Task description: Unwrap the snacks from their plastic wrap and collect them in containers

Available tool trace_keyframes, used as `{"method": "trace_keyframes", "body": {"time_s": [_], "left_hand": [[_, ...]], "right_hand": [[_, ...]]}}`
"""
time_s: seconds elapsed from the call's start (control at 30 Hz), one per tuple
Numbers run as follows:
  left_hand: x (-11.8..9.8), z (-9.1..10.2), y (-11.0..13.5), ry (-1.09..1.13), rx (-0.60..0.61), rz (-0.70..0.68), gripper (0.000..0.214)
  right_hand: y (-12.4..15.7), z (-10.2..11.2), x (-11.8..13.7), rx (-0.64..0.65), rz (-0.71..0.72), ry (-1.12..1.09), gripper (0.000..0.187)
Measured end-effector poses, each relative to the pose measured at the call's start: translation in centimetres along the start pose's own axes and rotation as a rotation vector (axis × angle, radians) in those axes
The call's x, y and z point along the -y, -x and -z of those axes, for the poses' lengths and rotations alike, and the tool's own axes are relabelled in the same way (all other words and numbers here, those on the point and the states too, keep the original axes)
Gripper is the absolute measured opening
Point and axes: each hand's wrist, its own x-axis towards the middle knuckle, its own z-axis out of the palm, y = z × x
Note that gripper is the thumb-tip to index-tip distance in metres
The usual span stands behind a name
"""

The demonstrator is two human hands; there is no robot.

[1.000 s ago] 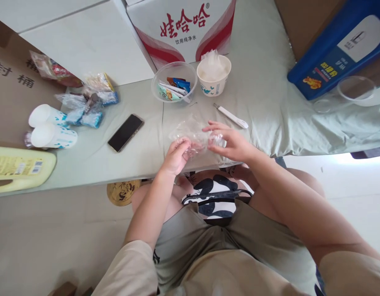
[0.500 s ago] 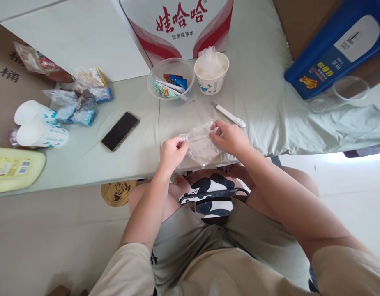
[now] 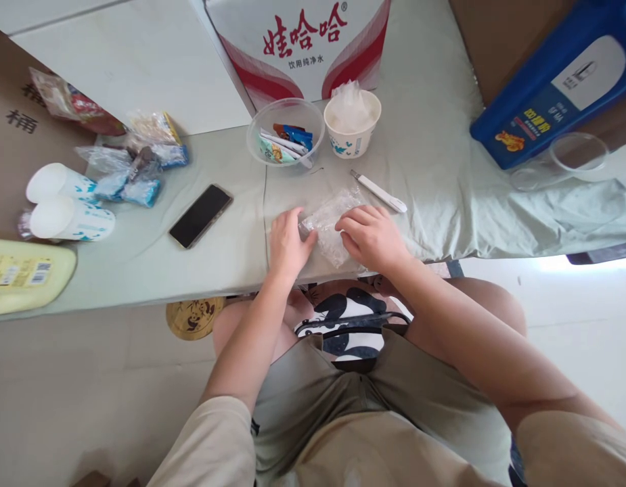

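A crumpled clear plastic bag (image 3: pixel 327 226) lies flat near the front edge of the cloth-covered table. My left hand (image 3: pixel 288 242) is at the bag's left edge, thumb and fingers apart, gripping nothing. From the right, my right hand (image 3: pixel 371 235) reaches over the bag with its fingers curled and thumb tucked in on the plastic; its fingertips are partly hidden. Just beyond my right hand lies a white utility knife (image 3: pixel 379 192). Farther back stand a clear plastic bowl (image 3: pixel 252 143) with small packets inside and a paper cup (image 3: pixel 350 143) stuffed with whitish, translucent plastic.
A phone (image 3: pixel 201 215) lies to the left, with wrapped packets (image 3: pixel 135 176) and two tipped paper cups (image 3: pixel 72 218) beyond it. A carton (image 3: pixel 307 84) stands at the back. On the right are a large blue container (image 3: pixel 526 115) and a clear plastic cup (image 3: pixel 579 154) lying down.
My left hand has let go of the bag's left edge and its fingers have spread. My right hand has shifted slightly left and down over the bag, fingers more curled.
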Motion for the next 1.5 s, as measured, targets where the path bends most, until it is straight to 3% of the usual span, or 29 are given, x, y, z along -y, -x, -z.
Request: {"method": "trace_keyframes", "body": {"time_s": [0.07,0.2,0.27,0.43,0.57,0.67,0.73,0.8,0.9,1.0,1.13,1.27,1.4,1.5], "left_hand": [[-0.1,0.0,0.0,0.007,0.036,-0.005,0.041],[-0.3,0.4,0.4,0.113,0.150,0.004,0.033],[-0.3,0.6,0.6,0.167,0.164,0.003,0.033],[0.3,0.3,0.7,0.123,-0.020,-0.004,0.047],[0.8,0.0,0.3,0.108,-0.096,-0.022,0.045],[0.4,0.4,0.3,0.144,-0.140,-0.171,0.024],[-0.3,1.0,0.7,0.193,-0.056,-0.326,0.010],[-1.1,1.7,1.3,0.214,0.121,-0.445,0.007],[-1.9,2.4,2.3,0.146,0.388,-0.488,0.037],[-1.6,2.6,2.5,0.045,0.463,-0.450,0.057],[-0.4,2.5,1.4,0.006,0.419,-0.374,0.033],[0.6,2.3,0.6,0.178,0.326,-0.198,0.019],[1.2,2.0,0.3,0.424,0.196,-0.042,0.017],[1.4,1.8,0.2,0.463,0.116,-0.012,0.022]], "right_hand": [[0.4,-0.6,-0.1,0.041,-0.020,0.034,0.028],[0.9,-1.4,-1.1,-0.035,-0.182,0.133,0.027],[0.9,-1.3,-1.4,-0.053,-0.197,0.119,0.029],[0.4,-0.1,-0.6,-0.095,-0.165,0.048,0.030],[1.0,-0.2,0.4,0.068,-0.013,-0.034,0.040],[1.7,-0.9,0.3,0.173,0.029,-0.044,0.049],[1.9,-1.1,-0.1,0.230,0.053,-0.077,0.041],[1.8,-1.0,-0.5,0.269,0.086,-0.138,0.032],[1.3,-0.5,-0.9,0.296,0.091,-0.253,0.023],[0.9,0.1,-1.2,0.278,0.067,-0.384,0.022],[0.8,0.4,-1.6,0.182,0.083,-0.550,0.025],[0.7,-0.3,-2.0,0.086,0.072,-0.487,0.047],[0.4,-0.7,-2.2,-0.017,-0.006,-0.391,0.021],[0.2,-0.5,-1.8,-0.082,-0.122,-0.400,0.027]]}}
